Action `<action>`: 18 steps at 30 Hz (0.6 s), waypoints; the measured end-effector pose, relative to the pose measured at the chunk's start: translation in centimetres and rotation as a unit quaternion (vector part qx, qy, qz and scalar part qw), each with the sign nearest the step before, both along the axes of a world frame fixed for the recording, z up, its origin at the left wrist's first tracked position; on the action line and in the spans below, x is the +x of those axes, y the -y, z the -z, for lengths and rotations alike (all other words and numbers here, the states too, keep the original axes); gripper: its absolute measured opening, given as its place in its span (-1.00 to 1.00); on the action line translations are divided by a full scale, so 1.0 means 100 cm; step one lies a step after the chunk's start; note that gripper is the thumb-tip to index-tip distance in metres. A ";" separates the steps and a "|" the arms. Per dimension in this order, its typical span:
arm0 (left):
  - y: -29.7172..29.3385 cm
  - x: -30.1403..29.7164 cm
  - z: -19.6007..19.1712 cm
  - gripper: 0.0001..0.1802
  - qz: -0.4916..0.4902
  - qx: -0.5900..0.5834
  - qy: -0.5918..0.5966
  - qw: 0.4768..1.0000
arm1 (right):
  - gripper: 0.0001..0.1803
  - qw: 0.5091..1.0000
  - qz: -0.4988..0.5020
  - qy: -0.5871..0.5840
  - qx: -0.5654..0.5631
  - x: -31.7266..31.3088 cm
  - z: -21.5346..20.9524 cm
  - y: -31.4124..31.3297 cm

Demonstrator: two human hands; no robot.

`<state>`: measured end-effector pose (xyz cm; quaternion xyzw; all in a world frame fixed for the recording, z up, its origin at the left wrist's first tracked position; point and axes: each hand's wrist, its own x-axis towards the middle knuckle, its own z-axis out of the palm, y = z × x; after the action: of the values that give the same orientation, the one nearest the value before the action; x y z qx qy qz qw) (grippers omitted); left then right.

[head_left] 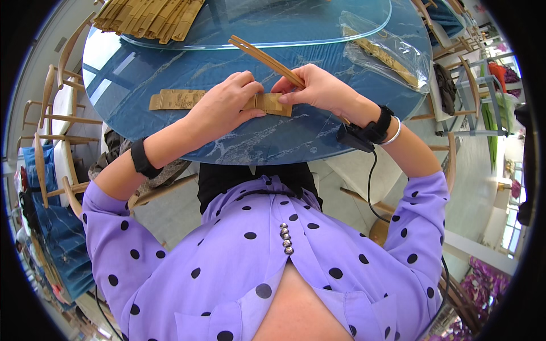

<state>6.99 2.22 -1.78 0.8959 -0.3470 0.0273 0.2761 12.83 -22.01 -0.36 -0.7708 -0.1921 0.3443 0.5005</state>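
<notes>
My right hand (pixel 324 91) grips a pair of wooden chopsticks (pixel 264 59) that point up and to the left. Its thumb also presses on the right end of a brown paper chopstick sleeve (pixel 272 104) near the table's front edge. My left hand (pixel 230 102) is closed on the same sleeve from the left, thumb below and fingers above. More flat brown paper sleeves (pixel 177 99) lie left of the hand, partly covered by it, so I cannot tell whether they join the held one.
A pile of brown paper sleeves (pixel 151 17) lies at the far left of the blue marbled table (pixel 239 136), by a glass turntable (pixel 296 20). A clear plastic bag (pixel 384 51) holding chopsticks lies at the right. Wooden chairs (pixel 51 113) stand around. A black cable (pixel 371 182) hangs from my right wrist.
</notes>
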 end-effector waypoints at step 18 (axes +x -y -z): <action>-0.007 -0.007 -0.014 -0.61 -0.052 -0.042 -0.001 0.998 | -0.63 0.994 0.055 0.078 -0.058 -0.014 -0.031 -0.002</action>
<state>6.24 2.93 -0.43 0.9003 -0.2983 0.0556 0.3121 11.40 -21.84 2.73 -0.8323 -0.1678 0.2660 0.4565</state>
